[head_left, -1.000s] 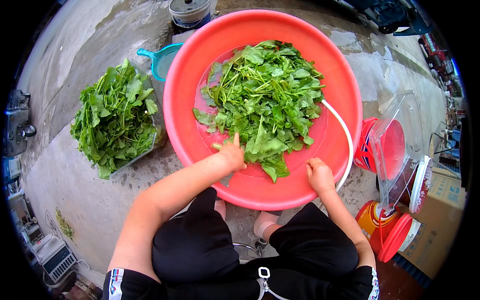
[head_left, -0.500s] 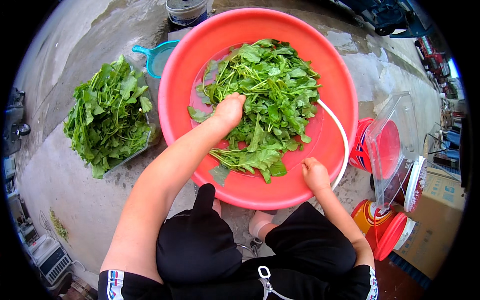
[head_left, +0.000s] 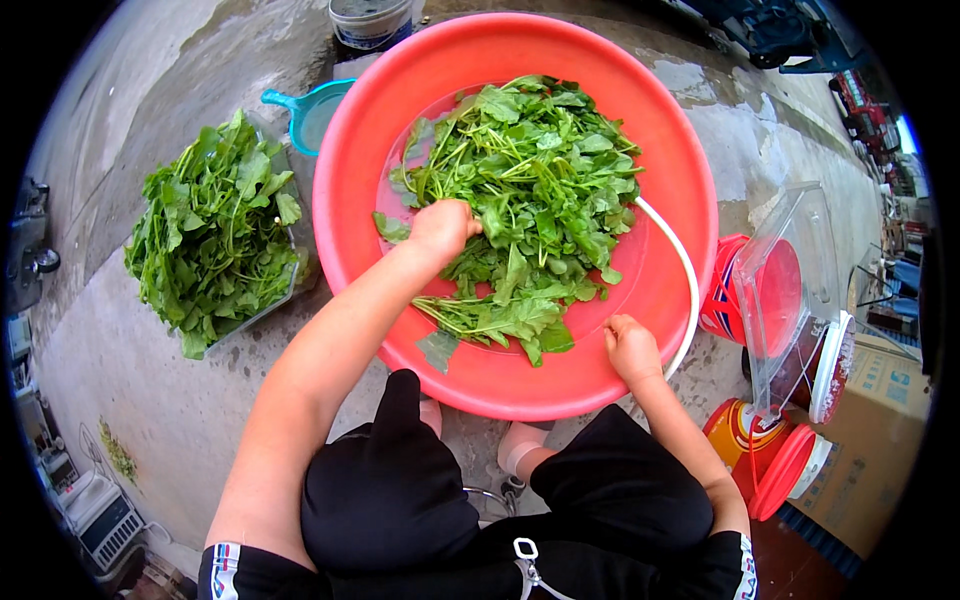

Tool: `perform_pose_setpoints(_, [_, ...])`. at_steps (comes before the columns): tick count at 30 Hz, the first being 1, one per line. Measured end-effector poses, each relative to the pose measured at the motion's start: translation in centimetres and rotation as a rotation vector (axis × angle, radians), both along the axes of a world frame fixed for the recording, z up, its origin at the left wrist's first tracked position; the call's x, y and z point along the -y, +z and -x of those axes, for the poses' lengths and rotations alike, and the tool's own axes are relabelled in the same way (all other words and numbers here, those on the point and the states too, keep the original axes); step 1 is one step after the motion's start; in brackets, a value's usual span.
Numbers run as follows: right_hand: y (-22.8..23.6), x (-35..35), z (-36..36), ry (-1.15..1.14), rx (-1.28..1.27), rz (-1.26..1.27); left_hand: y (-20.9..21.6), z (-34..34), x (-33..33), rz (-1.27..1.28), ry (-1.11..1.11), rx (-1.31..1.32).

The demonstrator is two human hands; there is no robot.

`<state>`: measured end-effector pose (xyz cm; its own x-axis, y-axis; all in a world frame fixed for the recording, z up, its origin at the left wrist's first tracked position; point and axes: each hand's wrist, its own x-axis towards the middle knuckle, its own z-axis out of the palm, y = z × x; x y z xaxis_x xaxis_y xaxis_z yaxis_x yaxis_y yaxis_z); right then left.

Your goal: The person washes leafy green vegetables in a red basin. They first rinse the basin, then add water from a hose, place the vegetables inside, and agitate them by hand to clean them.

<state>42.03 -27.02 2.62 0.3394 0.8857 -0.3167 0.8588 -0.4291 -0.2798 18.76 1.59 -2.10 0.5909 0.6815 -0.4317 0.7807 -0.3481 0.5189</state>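
Note:
A wide red plastic basin [head_left: 400,110] in front of me holds a heap of leafy greens [head_left: 545,180] with some water around it. My left hand [head_left: 440,235] is closed at the heap's left edge, its fingertips among the stems of the greens. A smaller bunch [head_left: 515,318] lies on the near side of the heap. Against the basin's near right inner wall, my right hand [head_left: 631,348] is curled shut. Whatever its fingers may hold is hidden. Beside that hand a white hose [head_left: 684,265] runs over the rim, and its far end goes under the leaves.
More greens fill a clear container [head_left: 298,270] left of the basin. A teal dipper [head_left: 318,115] and a white bucket [head_left: 370,22] stand at the far left. To the right are a red bucket [head_left: 722,290], a clear plastic bin [head_left: 790,290], an orange-red bucket [head_left: 745,440] and a cardboard box [head_left: 880,430].
My left hand has shifted slightly left and towards me at the edge of the heap. My right hand stays in the same place by the rim.

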Motion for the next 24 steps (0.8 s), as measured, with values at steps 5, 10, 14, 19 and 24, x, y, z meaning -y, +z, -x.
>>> perform_pose_setpoints(5, [0.0,0.0,0.0,0.010,-0.015,0.001,-0.4,-3.1,-1.6,-0.035,0.360,0.523])
perform_pose_setpoints(10, [-0.4,0.2,-0.1,0.031,0.013,-0.022,-1.3,-4.5,-2.1,0.021,0.273,0.429])
perform_pose_setpoints(14, [-0.3,0.1,-0.1,0.053,0.045,-0.022,-1.2,-4.2,-1.9,0.113,0.345,0.464])
perform_pose_setpoints(19, [-0.2,0.1,0.1,0.031,0.022,-0.010,-0.2,-3.0,-0.5,0.373,0.444,0.663])
perform_pose_setpoints(24, [0.0,-0.1,0.0,0.034,0.021,-0.003,0.8,-2.0,0.6,0.549,0.586,0.765])
